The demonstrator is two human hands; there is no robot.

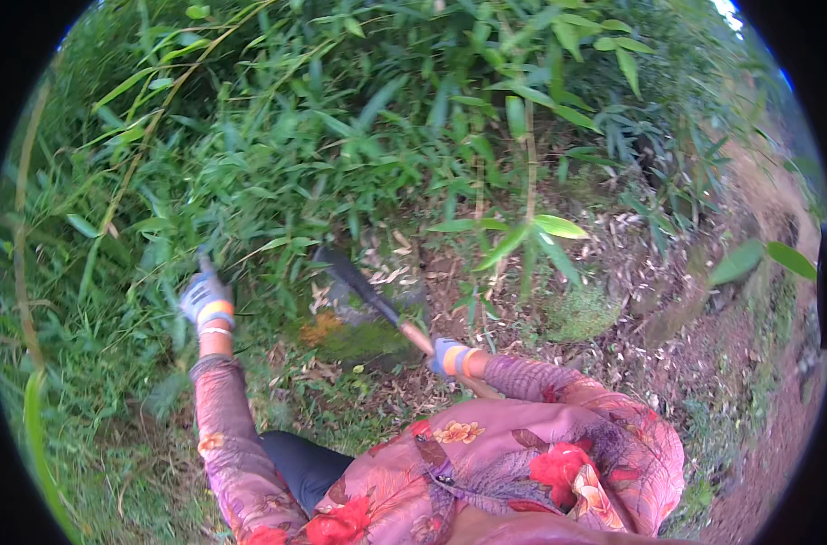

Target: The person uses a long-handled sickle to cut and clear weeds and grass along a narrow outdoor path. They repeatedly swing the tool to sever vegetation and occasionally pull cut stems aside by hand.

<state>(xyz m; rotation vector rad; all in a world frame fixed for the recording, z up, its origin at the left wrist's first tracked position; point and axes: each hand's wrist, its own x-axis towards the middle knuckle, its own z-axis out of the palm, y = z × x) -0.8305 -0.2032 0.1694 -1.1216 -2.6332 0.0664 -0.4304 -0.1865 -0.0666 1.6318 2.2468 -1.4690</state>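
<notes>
My right hand (450,357), in a grey work glove with an orange-banded cuff, grips the wooden handle (417,337) of a long-handled billhook or similar blade. Its dark metal blade (350,278) points up and left, over a mossy rock (365,337). The handle's rear end (478,387) runs back beneath my right forearm. My left hand (207,297), gloved the same way, reaches forward into dense bamboo-like foliage (250,184). One finger looks stretched out; blur and leaves hide whether it holds a stem.
Thin leafy stems (530,163) hang in front of me, and a long yellowish cane (137,157) arches at the left. Dry leaf litter (631,266) covers sloping ground to the right. Bare reddish soil (774,436) lies at the far right. Low grass (147,470) grows at lower left.
</notes>
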